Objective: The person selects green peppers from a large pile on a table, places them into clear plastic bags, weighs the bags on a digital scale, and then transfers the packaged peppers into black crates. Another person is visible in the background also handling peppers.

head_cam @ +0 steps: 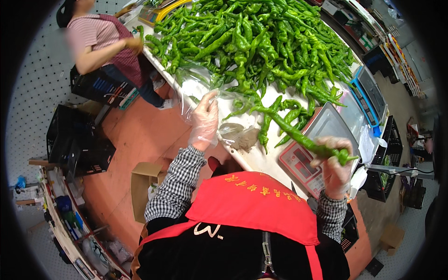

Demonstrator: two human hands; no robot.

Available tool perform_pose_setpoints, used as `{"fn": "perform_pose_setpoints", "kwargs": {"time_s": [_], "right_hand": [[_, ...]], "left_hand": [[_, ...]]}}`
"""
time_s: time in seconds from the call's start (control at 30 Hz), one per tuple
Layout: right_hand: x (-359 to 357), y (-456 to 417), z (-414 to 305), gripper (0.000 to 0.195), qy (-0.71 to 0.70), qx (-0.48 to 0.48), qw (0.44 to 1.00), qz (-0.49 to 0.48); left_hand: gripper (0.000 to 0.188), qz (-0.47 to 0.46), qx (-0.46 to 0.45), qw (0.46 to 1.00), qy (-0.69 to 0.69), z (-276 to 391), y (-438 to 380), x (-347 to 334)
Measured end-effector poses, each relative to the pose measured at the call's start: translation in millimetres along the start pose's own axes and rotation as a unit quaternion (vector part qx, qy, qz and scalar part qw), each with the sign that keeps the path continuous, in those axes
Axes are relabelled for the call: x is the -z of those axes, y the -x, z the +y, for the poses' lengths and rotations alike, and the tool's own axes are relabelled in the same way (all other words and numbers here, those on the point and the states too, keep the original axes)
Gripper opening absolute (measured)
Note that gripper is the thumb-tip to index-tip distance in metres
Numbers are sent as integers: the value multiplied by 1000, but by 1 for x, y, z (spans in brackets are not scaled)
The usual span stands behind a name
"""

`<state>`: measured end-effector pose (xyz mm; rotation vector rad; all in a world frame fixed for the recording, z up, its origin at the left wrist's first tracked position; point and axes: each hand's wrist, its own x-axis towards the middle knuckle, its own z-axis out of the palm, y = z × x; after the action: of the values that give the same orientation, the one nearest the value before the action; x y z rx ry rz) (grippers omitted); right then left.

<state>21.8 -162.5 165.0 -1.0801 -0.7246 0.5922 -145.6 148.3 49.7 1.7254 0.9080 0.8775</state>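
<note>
My left hand (pixel 204 119), in a clear plastic glove, pinches the edge of a transparent plastic bag (pixel 190 78) beside the table's near edge. Green chili peppers show through or behind the film. My right hand (pixel 334 164), gloved too, grips a long green pepper (pixel 297 134) near its stem end; its thin tip points up and left. Below that pepper a digital scale (pixel 304 164) with a metal pan stands on the white table (pixel 260 164). A large heap of green peppers (pixel 259 45) covers the table's far part. A few loose peppers lie between my hands.
A person in a striped top and apron (pixel 112 45) stands at the table's left side near a yellow scale (pixel 168 12). A blue-framed scale (pixel 367 94) stands at the right. Black crates (pixel 77 140), an open cardboard box (pixel 140 189) and a shelf (pixel 70 224) are on the left.
</note>
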Motion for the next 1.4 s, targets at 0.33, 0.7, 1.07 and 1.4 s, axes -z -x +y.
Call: {"fn": "perform_pose_setpoints", "kwargs": {"time_s": [0.33, 0.7, 1.07, 1.4], "right_hand": [[-39, 9, 100, 37, 238, -42, 953, -183], [-23, 43, 167, 20, -105, -268, 957, -44], [-56, 11, 158, 50, -21, -202, 973, -112], [-49, 13, 187, 60, -10, -241, 965, -105]], "left_hand": [[32, -53, 30, 998, -12, 23, 58, -29], [41, -183, -46, 964, -185, -14, 89, -36], [34, -127, -45, 983, -126, 2, 75, -29], [36, -178, -36, 983, -16, 21, 69, -30]]}}
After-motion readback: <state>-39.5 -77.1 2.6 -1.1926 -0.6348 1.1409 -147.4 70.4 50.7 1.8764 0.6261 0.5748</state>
